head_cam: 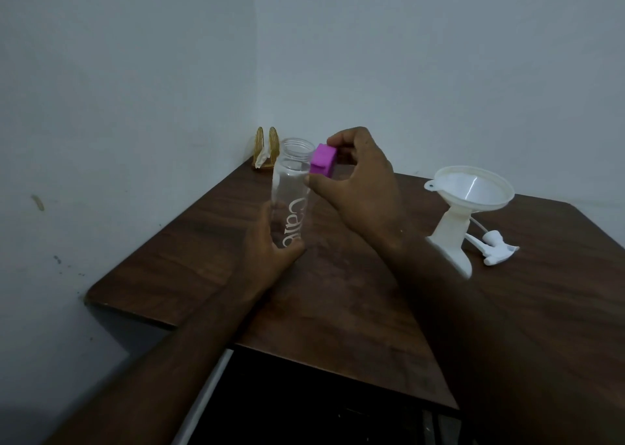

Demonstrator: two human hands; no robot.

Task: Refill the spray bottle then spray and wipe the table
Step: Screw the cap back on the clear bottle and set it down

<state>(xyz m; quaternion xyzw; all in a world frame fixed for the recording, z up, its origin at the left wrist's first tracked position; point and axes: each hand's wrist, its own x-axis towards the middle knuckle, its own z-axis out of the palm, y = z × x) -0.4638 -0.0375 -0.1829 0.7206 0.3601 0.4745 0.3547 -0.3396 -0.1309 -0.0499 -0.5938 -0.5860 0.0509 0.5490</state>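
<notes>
My left hand (270, 245) grips the lower part of a clear water bottle (291, 187) with white lettering, held upright above the dark wooden table (338, 292). Its mouth is uncovered. My right hand (355, 180) pinches a purple cap (323, 159) right beside the bottle's neck, off the mouth. To the right a white spray bottle (451, 238) stands on the table with a white funnel (471, 189) in its neck. The white spray head (493, 246) with its tube lies on the table beside it.
A small gold napkin holder (267, 148) with a white tissue stands in the far corner against the walls. Walls close the table at the back and left. The table's near edge drops to a dark space below.
</notes>
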